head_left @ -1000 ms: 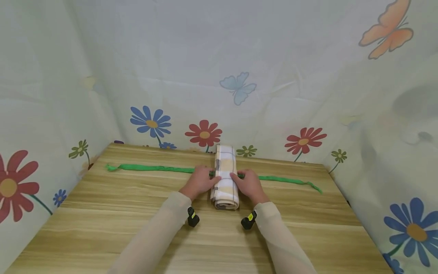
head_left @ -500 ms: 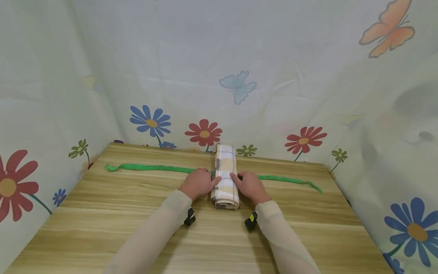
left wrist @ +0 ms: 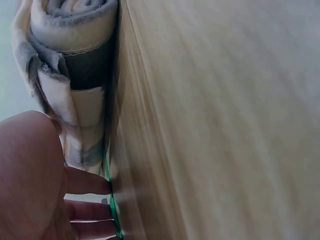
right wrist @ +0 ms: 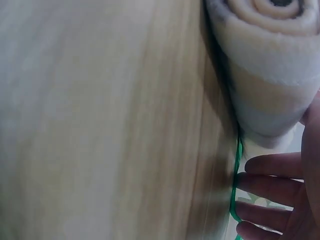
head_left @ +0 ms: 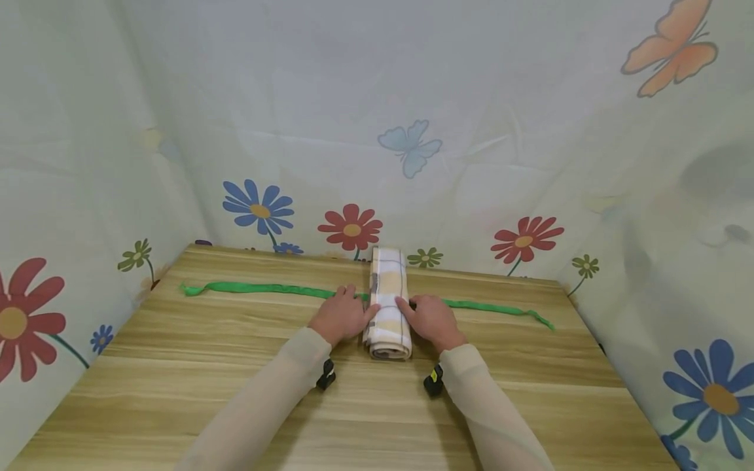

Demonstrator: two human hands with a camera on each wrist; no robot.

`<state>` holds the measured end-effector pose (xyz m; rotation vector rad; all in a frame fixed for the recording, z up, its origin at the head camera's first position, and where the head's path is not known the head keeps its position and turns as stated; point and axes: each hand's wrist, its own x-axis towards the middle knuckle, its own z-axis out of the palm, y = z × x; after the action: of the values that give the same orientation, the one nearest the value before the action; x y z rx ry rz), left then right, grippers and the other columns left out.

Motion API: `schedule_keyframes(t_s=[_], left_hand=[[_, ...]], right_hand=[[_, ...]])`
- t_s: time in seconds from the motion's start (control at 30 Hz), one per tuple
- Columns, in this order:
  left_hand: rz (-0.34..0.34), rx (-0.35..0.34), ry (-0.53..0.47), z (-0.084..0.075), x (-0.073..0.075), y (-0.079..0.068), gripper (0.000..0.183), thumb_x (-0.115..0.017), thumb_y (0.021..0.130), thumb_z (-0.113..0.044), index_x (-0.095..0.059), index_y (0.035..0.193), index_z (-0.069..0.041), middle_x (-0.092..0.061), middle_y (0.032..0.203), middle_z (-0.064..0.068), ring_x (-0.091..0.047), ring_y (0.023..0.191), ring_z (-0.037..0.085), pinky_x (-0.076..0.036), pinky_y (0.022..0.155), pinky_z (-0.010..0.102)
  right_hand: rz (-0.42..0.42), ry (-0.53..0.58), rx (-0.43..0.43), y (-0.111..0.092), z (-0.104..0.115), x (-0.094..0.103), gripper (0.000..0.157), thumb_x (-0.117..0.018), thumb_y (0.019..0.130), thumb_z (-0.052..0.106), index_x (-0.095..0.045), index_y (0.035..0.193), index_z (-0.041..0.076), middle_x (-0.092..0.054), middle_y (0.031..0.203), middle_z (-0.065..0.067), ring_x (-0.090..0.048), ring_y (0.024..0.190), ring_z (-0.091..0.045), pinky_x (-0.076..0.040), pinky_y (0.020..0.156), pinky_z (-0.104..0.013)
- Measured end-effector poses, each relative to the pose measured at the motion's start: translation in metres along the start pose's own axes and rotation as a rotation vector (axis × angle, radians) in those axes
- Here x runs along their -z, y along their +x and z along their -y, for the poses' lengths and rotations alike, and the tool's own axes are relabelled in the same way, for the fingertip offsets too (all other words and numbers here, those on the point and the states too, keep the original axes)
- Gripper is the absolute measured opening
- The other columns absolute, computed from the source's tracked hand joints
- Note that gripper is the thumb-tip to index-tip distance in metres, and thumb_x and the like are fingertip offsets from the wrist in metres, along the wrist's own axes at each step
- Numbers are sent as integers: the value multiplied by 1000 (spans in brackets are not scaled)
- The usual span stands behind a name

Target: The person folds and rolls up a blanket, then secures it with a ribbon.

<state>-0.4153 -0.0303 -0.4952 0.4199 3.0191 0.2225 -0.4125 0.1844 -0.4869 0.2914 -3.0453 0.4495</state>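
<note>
A rolled-up checked towel [head_left: 389, 281], white, beige and grey, lies lengthwise in the middle of the wooden table. Beneath it a long green ribbon [head_left: 259, 288] runs crosswise, its ends reaching out on both sides. At the roll's left side is my left hand [head_left: 341, 316], thumb against the towel. In the left wrist view its fingers [left wrist: 90, 181] extend to the ribbon beside the roll. My right hand [head_left: 432, 319] mirrors it on the other side, thumb touching the towel. Its fingers [right wrist: 272, 187] lie fairly straight, tips at the ribbon, in the right wrist view.
The wooden table [head_left: 377, 418] ends at a pale cloth backdrop [head_left: 330, 85] printed with flowers and butterflies. The backdrop also rises along the left and right sides. A small dark camera sits at each wrist.
Both hands have shifted slightly outward from the towel roll, their fingers drawing back from its sides while the thumbs stay on it. Towel and ribbon lie as before.
</note>
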Motion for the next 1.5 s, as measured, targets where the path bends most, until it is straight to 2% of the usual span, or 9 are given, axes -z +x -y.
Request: schedule_keyframes(t_s=[0.13,0.23,0.33,0.53,0.73,0.97,1.17,1.4,1.5], left_hand=[[9,1,12,-2,3,-2,77,-28,106,-64,-65,137,-5,-43,153,20,-43,140,37,-46,111,53],[13,3,14,-2,5,-4,75,-28,106,-64,-66,136,-7,-44,153,19,-45,139,37,-47,110,53],[10,-1,20,-3,6,-6,74,-27,106,-64,-66,136,-8,-44,155,19,-45,141,37,-47,109,53],[7,-8,37,-5,6,-9,73,-27,107,-63,-65,138,-10,-45,155,20,-44,143,38,-46,110,54],[-13,-15,56,-7,3,-20,74,-28,107,-62,-66,135,-6,-50,150,22,-48,139,39,-48,108,53],[-21,-34,99,-16,1,-46,75,-30,107,-61,-70,126,-1,-57,137,21,-55,128,36,-53,101,50],[-72,-66,132,-24,-4,-75,71,-35,107,-59,-72,115,2,-62,117,19,-60,109,32,-58,85,47],[-78,-72,163,-33,-6,-104,72,-36,107,-58,-72,113,4,-64,114,19,-63,107,31,-59,81,44],[-89,-75,159,-37,-7,-113,72,-37,107,-58,-72,110,4,-63,107,18,-62,100,29,-59,76,43]], right_hand=[[-2,-27,-11,0,0,1,60,-41,105,61,-75,99,12,-73,88,-10,-69,79,-25,-55,72,-44],[3,-39,-26,0,0,0,60,-40,105,62,-69,83,14,-67,75,-7,-61,66,-21,-49,60,-38],[7,-58,-29,0,1,-1,61,-39,105,62,-63,74,16,-61,67,-4,-55,58,-19,-42,53,-34],[12,-70,-7,-2,3,-1,61,-39,106,60,-60,70,15,-58,64,-4,-53,55,-19,-39,50,-33],[37,-64,11,-10,6,2,60,-40,106,58,-57,66,16,-54,60,-3,-51,53,-18,-38,50,-32],[66,-49,19,-37,12,4,57,-41,107,55,-53,67,16,-51,59,0,-49,51,-16,-38,50,-31],[70,-32,32,-67,20,8,55,-44,106,53,-53,66,16,-51,58,-1,-49,50,-15,-39,48,-31],[19,-67,56,-97,26,11,54,-48,106,49,-51,63,17,-53,60,-2,-49,51,-16,-40,48,-34],[12,-78,51,-105,27,10,53,-49,106,48,-51,63,17,-55,61,-4,-50,52,-17,-42,49,-36]])
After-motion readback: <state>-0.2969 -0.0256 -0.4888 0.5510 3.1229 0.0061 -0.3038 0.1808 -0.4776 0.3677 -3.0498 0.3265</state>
